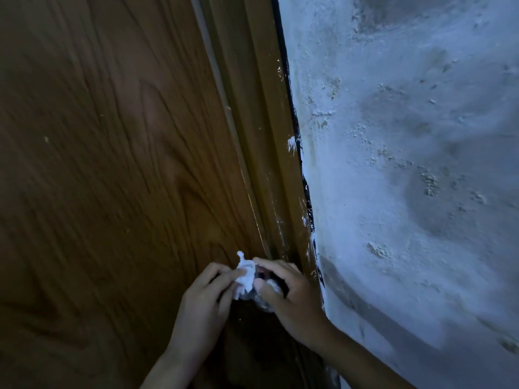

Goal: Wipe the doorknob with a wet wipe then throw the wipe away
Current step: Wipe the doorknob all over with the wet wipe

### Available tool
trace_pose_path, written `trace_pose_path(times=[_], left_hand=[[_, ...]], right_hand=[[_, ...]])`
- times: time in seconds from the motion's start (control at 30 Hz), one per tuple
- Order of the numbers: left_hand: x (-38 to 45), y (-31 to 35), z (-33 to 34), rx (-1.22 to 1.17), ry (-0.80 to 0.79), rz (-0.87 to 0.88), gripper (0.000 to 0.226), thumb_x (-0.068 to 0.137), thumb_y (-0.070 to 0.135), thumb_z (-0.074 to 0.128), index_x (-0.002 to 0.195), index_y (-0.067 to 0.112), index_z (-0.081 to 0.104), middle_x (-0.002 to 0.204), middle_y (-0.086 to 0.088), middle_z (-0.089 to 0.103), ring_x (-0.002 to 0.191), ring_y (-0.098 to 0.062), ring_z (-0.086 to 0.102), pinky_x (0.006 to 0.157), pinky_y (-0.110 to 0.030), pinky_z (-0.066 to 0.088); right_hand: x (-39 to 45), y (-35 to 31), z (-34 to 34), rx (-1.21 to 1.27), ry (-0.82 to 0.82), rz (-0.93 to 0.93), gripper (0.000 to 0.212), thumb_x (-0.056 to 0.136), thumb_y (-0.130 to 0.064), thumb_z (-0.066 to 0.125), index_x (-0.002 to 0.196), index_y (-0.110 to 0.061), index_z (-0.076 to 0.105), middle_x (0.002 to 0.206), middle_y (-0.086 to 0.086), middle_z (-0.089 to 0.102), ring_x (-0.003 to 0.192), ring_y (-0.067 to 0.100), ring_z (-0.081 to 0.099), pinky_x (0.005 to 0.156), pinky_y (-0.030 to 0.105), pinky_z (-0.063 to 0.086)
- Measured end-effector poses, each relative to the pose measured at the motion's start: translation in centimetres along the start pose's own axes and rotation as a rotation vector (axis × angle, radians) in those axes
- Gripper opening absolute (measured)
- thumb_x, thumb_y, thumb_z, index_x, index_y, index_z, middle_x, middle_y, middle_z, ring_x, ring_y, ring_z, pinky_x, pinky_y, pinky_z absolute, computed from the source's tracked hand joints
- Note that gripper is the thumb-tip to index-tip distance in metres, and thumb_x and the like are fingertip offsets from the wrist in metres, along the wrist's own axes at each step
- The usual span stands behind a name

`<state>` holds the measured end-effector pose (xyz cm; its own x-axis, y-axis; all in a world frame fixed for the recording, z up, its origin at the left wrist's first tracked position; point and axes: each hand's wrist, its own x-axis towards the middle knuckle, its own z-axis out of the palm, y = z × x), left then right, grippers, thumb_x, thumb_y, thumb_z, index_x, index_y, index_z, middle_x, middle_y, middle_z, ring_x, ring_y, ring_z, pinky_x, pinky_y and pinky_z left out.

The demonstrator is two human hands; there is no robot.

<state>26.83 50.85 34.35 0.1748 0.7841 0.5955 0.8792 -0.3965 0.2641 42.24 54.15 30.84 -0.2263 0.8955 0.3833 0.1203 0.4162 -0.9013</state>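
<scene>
Wiping underway: left hand (205, 293) pinches wipe (245, 276) against knob (262, 300); right hand (289, 287) grips knob. Next likely: disposal.

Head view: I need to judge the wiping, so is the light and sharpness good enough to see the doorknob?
Head view: dim, bluish light; wall soft and blurred; wide-angle bends the door frame; doorknob dark, mostly hidden by both hands and the white wipe.

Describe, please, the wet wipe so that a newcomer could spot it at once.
Follow the brown wooden door down its right edge to the two hands. The wet wipe is the crumpled white wad pinched in the left hand, the only bright white thing there.
</scene>
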Motion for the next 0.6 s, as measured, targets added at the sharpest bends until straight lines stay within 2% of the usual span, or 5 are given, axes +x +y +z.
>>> trace_pose_path(times=[0.13,0.27,0.4,0.5,0.6], left_hand=[[1.4,1.6,-0.5,-0.134,-0.045,-0.039,0.034,0.082,0.001,0.061,0.107,0.023,0.066,0.103,0.017,0.061,0.098,0.01,0.054,0.086,-0.003,0.041],[1.6,1.5,-1.7,-0.045,-0.104,-0.026,0.041,0.084,0.006,0.06,0.119,0.029,0.059,0.111,0.022,0.058,0.104,0.012,0.051,0.089,-0.004,0.036],[1.0,-0.3,-3.1,0.402,0.096,0.165,0.03,0.079,0.016,0.062,0.108,0.021,0.067,0.103,0.003,0.071,0.107,-0.017,0.06,0.097,-0.036,0.035],[0.2,-1.2,-2.8,0.62,0.066,0.192,0.04,0.079,0.035,0.044,0.11,0.024,0.066,0.115,-0.002,0.067,0.122,-0.023,0.041,0.104,-0.05,0.019],[-0.3,-1.7,-1.6,0.755,0.019,0.197,0.053,0.074,0.047,0.06,0.122,0.025,0.056,0.132,-0.01,0.055,0.132,-0.028,0.028,0.105,-0.059,0.01]], right_hand=[[0.7,-1.2,-0.2,0.191,-0.05,-0.032,0.03,0.084,-0.016,0.056,0.1,-0.04,0.061,0.09,-0.02,0.062,0.083,-0.012,0.058,0.069,0.002,0.043],[2.1,-1.1,-0.9,0.194,0.033,0.039,0.02,0.085,-0.01,0.059,0.088,-0.027,0.067,0.08,0.004,0.069,0.075,0.012,0.063,0.069,0.022,0.051],[3.9,-1.1,-1.2,-0.128,0.179,-0.048,0.011,0.084,-0.009,0.06,0.091,-0.011,0.068,0.079,-0.006,0.06,0.067,0.006,0.055,0.057,0.006,0.041],[4.7,-1.2,-0.5,-0.399,0.047,-0.07,0.013,0.085,-0.008,0.054,0.094,-0.008,0.065,0.095,0.002,0.064,0.077,0.014,0.057,0.064,0.017,0.043],[5.0,-1.5,0.2,-0.542,-0.052,-0.048,0.015,0.086,-0.005,0.051,0.095,-0.011,0.061,0.102,0.009,0.064,0.086,0.021,0.059,0.072,0.03,0.047]])
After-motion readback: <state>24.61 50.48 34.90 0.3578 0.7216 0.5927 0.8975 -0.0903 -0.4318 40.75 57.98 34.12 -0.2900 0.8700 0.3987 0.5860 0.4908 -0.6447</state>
